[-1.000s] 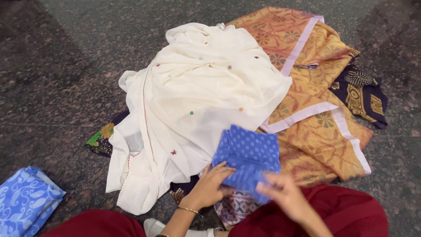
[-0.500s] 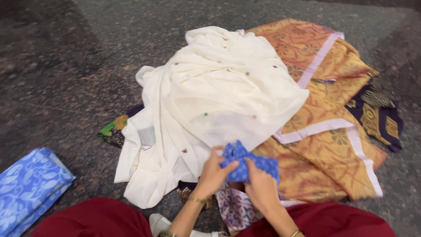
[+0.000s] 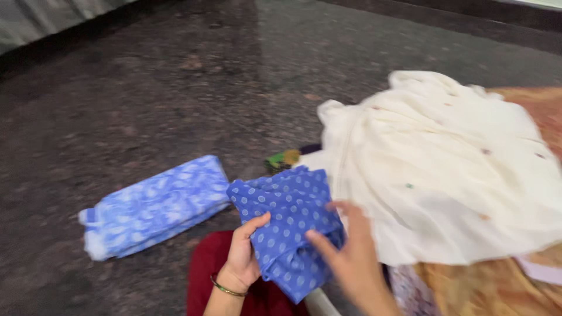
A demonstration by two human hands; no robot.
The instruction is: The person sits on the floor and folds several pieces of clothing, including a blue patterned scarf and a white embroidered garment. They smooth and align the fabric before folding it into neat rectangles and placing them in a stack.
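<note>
A folded blue cloth with white dots (image 3: pixel 287 219) is held up just above my lap. My left hand (image 3: pixel 243 254), a thin bangle at its wrist, grips the cloth's lower left edge with the thumb on top. My right hand (image 3: pixel 348 257), blurred by motion, lies against the cloth's right side with fingers spread. A folded light blue patterned cloth (image 3: pixel 155 205) lies on the floor to the left of the dotted one, close to its edge.
A heap of cream white fabric (image 3: pixel 445 164) with small coloured dots lies at the right over an orange patterned cloth (image 3: pixel 497 287). Dark speckled stone floor (image 3: pixel 175 88) stretches beyond. My dark red garment (image 3: pixel 205 275) shows at the bottom.
The view has swung left and closer. The dotted blue cloth has moved left, away from the orange cloth, toward the folded light blue cloth. Both hands stay on it.
</note>
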